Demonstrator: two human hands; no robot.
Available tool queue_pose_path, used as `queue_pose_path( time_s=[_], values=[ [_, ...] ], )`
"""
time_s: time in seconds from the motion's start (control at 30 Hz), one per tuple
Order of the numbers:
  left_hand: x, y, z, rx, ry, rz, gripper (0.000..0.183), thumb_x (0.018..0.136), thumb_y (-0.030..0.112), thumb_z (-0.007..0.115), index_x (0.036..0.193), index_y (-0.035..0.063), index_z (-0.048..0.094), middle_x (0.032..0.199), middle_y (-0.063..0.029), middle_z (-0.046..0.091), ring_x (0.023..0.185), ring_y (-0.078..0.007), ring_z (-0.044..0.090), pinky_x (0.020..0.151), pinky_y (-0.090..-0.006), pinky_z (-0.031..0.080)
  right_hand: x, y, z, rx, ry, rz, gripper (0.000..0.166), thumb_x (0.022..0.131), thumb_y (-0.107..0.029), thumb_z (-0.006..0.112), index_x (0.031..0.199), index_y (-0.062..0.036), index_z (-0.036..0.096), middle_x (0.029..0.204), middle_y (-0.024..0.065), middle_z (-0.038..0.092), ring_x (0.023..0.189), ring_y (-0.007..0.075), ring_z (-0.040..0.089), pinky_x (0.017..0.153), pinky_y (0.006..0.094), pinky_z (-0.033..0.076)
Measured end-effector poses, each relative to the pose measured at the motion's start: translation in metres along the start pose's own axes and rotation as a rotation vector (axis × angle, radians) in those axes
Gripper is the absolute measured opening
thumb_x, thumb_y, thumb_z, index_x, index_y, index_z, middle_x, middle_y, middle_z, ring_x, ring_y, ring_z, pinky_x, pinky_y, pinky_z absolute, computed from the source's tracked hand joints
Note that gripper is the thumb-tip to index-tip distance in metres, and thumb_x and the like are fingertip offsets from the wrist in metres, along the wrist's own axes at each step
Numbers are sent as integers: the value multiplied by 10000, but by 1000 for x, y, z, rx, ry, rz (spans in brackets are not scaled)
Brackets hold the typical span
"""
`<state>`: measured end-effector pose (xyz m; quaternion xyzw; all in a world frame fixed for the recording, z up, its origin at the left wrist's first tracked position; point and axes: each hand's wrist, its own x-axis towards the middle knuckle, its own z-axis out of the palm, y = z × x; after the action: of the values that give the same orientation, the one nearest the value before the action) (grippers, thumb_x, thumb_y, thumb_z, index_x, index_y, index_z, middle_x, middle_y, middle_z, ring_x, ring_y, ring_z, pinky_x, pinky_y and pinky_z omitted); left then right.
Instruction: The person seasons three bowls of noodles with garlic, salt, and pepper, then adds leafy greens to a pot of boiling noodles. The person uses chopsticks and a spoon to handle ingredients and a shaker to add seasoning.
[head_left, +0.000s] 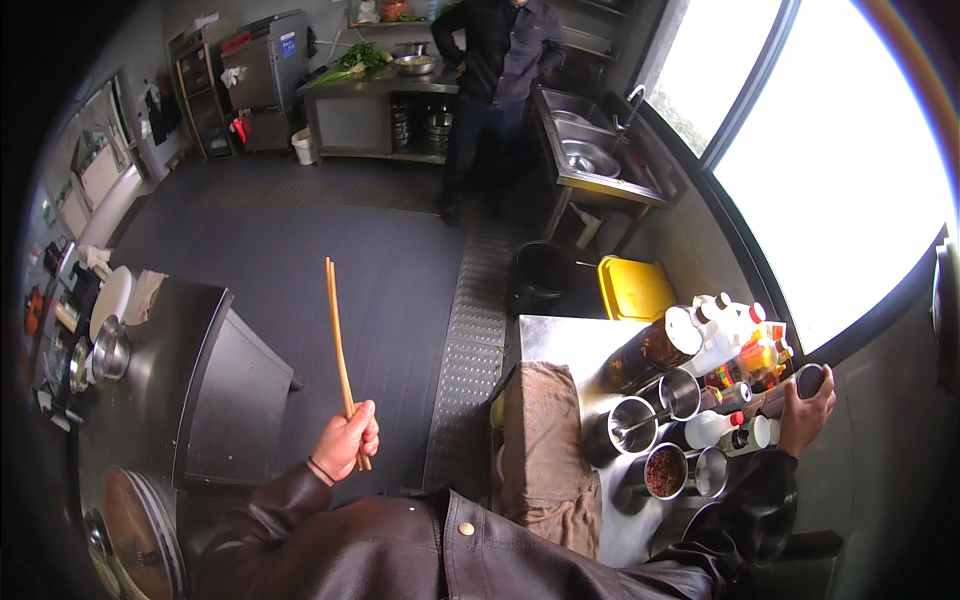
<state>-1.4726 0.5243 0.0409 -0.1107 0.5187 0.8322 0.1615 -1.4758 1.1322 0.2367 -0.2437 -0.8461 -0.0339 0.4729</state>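
A pair of long wooden chopsticks (338, 349) stands up from my left hand (343, 442), whose fist is closed around their lower part, above the floor. My right hand (807, 411) reaches over the seasoning counter and grips a cylindrical container (809, 381) with a dark round top, near the wall. Beside that hand are a white bottle with a red cap (709, 429) and a can (733, 397). Closer to me stand steel canisters, one with reddish-brown grains (666, 472) and another with a ladle (631, 429) in it.
A brown cloth (544, 442) covers the near edge of the steel counter (550, 335). Another person (495, 82) stands by the double sink (589, 154). A yellow lid (636, 289) lies beyond the counter. On my left is a steel worktable (161, 360) with metal bowls (111, 349).
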Motion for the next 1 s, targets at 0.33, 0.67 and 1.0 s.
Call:
queue_pose_path(
  time_s=[0.33, 0.67, 1.0],
  values=[
    [-178, -17, -111, 202, 194, 200, 272, 955, 130, 452, 1206, 28, 477, 700, 12, 454, 549, -48, 443, 496, -198, 409, -178, -269, -79, 1365, -693, -285, 634, 719, 37, 583, 1323, -20, 399, 1244, 105, 461, 1060, 186, 508, 889, 298, 428],
    [-527, -97, -217, 518, 1199, 396, 821, 763, 215, 729, 1435, 116, 268, 1121, -129, 461, 942, -185, 456, 779, -278, 422, -452, -533, -314, 1691, -1421, -1277, 657, 575, -86, 732, 1183, -28, 489, 1050, 133, 545, 952, 248, 558, 848, 342, 467],
    [-649, -158, -200, 715, 1815, 227, 925, 557, 393, 823, 1337, 125, 406, 1169, -142, 441, 1001, -327, 550, 820, -371, 488, -631, -565, -601, 2160, -1397, -2502, 667, 616, -188, 758, 1204, -8, 497, 1098, 156, 559, 1029, 306, 545, 889, 366, 435]
  ],
)
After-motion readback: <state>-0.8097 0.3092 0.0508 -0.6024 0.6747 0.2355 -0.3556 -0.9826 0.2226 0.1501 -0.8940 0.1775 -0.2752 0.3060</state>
